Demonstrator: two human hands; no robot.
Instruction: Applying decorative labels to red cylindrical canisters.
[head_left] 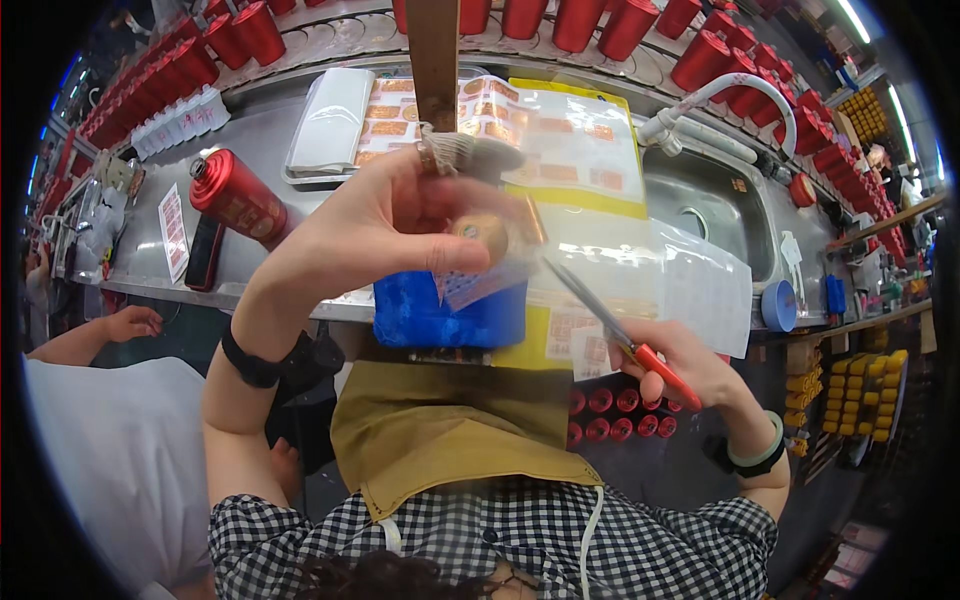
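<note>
My left hand is raised over the counter, its fingers partly blurred. Between thumb and fingers it pinches a small piece of clear film with printing on it, smeared by motion. Close to these fingers is a small round brown object; whether they hold it too, I cannot make out. My right hand grips scissors by their red handles, the blades pointing up and left towards the film. Below my left hand stands a blue tub. Transparent sheets with gold prints lie beyond the hands.
A wooden post rises ahead. A metal sink with a faucet is at right, near a blue cup. At left are a red canister and a phone. Another person is beside me.
</note>
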